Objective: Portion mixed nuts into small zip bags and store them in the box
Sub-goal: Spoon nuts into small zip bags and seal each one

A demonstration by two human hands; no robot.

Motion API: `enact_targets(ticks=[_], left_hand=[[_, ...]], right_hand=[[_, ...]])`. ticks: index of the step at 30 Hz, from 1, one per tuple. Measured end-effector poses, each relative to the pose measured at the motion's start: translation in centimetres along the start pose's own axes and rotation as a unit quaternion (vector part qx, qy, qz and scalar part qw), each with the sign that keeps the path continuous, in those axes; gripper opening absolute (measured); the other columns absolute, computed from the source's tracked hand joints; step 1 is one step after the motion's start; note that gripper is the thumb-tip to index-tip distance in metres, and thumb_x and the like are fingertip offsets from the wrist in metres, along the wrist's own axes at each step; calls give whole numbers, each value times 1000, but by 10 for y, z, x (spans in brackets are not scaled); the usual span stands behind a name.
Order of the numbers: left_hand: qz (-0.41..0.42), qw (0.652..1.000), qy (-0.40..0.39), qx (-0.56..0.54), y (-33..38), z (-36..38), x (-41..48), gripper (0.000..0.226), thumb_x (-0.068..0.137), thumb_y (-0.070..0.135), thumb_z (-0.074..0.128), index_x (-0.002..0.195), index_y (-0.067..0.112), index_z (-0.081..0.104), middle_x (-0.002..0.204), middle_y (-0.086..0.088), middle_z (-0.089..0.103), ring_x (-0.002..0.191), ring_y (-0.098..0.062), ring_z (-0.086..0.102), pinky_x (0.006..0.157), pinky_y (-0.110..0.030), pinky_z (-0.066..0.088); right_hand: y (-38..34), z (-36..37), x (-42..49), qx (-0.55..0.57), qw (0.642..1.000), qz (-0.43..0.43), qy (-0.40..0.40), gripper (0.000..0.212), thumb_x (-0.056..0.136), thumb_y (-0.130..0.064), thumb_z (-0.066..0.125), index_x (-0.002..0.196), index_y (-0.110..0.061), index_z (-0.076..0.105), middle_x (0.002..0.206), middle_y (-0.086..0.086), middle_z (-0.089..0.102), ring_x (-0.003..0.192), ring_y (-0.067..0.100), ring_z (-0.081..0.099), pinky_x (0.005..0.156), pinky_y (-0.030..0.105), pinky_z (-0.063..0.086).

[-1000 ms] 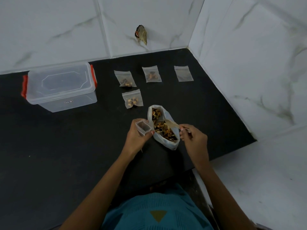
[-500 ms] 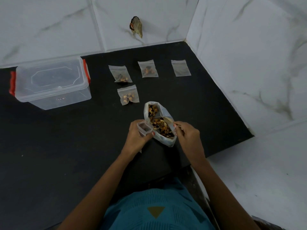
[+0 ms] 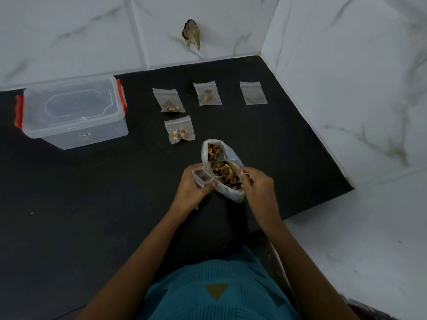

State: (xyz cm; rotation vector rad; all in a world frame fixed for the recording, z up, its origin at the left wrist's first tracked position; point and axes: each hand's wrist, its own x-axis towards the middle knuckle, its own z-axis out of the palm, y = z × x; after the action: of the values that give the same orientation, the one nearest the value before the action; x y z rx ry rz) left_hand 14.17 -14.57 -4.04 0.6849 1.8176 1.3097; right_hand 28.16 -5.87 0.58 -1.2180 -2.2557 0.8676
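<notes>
Head view: left grip point(image 3: 191, 191) around zip bag point(image 3: 202, 177), right grip point(image 3: 257, 188) on spoon point(image 3: 233, 166), counter edge point(image 3: 318, 203) near.

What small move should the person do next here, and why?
Probably lift a scoop of nuts across into the small bag: the left hand holds it open and apparently empty beside the nut bag, where the right hand pinches what looks like a spoon.

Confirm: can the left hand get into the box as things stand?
Probably not. The lid sits on the box, and the left hand is holding an open small bag. The counter between them looks free.
</notes>
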Motion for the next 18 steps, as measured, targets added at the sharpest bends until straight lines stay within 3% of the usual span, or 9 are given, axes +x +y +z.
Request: enact_targets(ticks=[2, 6, 12, 15, 18], left_hand=[[-5, 1000, -6, -4, -2, 0, 2, 48, 78, 18, 72, 117, 26, 45, 122, 0, 52, 110, -7, 53, 84, -17, 44], [2, 1000, -10, -6, -3, 0, 2, 47, 78, 18, 72, 116, 26, 46, 121, -1, 54, 111, -10, 53, 92, -25, 46], [1, 1000, -13, -8, 0, -2, 1, 44, 80, 17, 71, 114, 27, 45, 119, 0, 54, 108, -5, 53, 78, -14, 43], [-5, 1000, -13, -8, 0, -3, 0, 46, 80, 18, 71, 116, 27, 44, 120, 2, 54, 108, -5, 52, 77, -12, 42], [-3, 1000, -11, -7, 0, -3, 0, 47, 79, 17, 71, 117, 26, 44, 121, 0, 53, 109, -6, 52, 79, -12, 42]], right_hand=[[-2, -4, 1, 44, 998, 40, 1, 17, 93, -8, 50, 99, -1, 65, 83, 9, 64, 75, 15, 61, 69, 27, 51], [-3, -5, 0, 147, 980, 137, -5, 14, 92, -9, 51, 89, -8, 64, 68, 0, 60, 60, 6, 57, 60, 15, 48], [5, 0, 5, 282, 923, 256, 57, 15, 92, -9, 51, 93, -5, 66, 65, 2, 62, 54, 4, 57, 57, 15, 49], [9, -3, 6, 306, 912, 262, 71, 15, 92, -9, 52, 90, -5, 66, 65, 4, 61, 50, 0, 56, 55, 14, 49], [9, -5, 7, 286, 926, 237, 73, 14, 92, -9, 52, 91, -6, 66, 65, 3, 61, 50, -1, 57, 55, 14, 49]])
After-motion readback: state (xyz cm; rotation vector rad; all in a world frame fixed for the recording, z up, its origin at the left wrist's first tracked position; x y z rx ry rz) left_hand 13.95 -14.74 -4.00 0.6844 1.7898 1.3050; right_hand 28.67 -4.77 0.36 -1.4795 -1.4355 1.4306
